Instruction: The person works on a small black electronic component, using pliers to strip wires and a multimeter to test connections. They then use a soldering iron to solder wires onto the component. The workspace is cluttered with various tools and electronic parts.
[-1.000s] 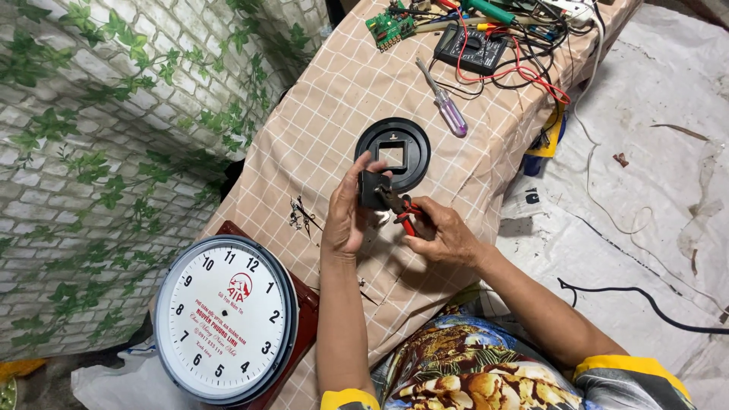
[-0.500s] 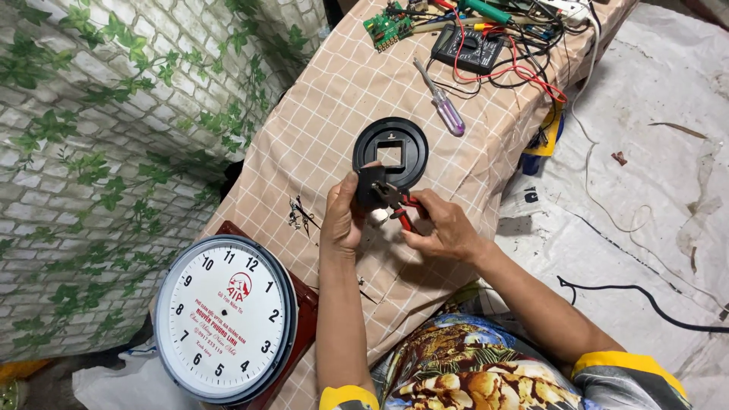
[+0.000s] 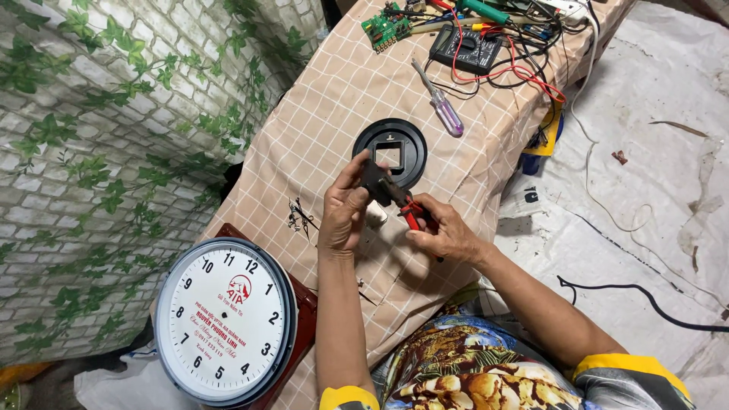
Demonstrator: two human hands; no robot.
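My left hand grips a small black box-shaped clock movement above the checked tablecloth. In my right hand are red-handled pliers, and their jaws touch the black box. A small white piece shows just below the box, between my two hands. Just beyond them lies a black round cover with a square hole.
A round white clock face in a dark red frame lies at the near left. Loose clock hands rest left of my left hand. A purple-handled screwdriver, a multimeter with red leads and a green circuit board lie farther away.
Both hands shifted slightly with the black box and pliers, staying together in front of the round black cover. Grips are unchanged.
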